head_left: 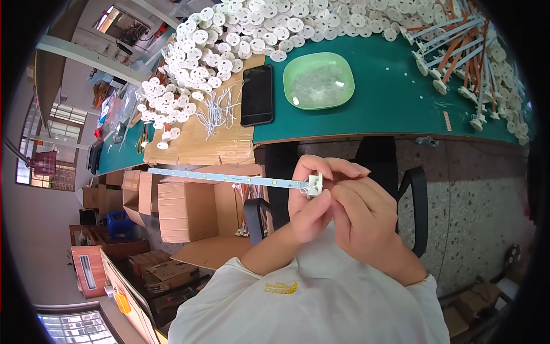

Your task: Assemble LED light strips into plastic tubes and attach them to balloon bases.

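In front of my chest, my left hand (308,218) is closed on a small white plastic holder (314,184), its thumb below and fingers above. A narrow pale LED strip (226,178) with small yellow chips runs out from the holder to the left, roughly level. My right hand (366,213) is pressed against the holder's right side with thumb and fingers pinched together. Whatever lies between those fingertips is hidden. On the bench beyond are many round white plastic discs (240,34) in a heap, and a bundle of thin white wires (219,112).
A light green bowl (318,105) of small clear pieces and a black phone (257,94) lie on the green bench (378,86). More strips with white bases (458,57) pile up at right. An open cardboard box (186,211) and a chair armrest (420,212) flank me.
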Demonstrator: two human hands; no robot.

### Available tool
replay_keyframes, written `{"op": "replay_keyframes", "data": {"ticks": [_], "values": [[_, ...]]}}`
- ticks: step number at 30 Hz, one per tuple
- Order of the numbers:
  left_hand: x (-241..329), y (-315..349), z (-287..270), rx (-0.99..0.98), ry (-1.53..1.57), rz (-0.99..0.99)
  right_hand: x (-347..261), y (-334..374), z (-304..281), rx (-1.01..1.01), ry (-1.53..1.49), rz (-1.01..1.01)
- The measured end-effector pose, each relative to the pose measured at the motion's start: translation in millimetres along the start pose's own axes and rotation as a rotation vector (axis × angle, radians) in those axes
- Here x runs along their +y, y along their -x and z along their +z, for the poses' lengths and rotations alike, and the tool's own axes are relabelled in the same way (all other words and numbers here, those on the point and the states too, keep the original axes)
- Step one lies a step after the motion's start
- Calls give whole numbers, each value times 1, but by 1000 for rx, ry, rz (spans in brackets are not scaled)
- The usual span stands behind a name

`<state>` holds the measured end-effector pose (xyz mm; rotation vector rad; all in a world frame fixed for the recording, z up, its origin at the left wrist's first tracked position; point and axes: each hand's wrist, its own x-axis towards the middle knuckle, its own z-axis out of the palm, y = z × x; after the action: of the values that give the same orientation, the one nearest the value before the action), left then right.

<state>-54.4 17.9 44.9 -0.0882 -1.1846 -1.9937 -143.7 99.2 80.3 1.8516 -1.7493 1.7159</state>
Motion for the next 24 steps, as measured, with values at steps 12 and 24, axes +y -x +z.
{"op": "replay_keyframes", "data": {"ticks": [12,24], "values": [[-13,15,11,-39,104,169,-10,11,15,190,-53,-116],[-12,14,-4,174,107,54,13,19,32,110,-375,177]]}}
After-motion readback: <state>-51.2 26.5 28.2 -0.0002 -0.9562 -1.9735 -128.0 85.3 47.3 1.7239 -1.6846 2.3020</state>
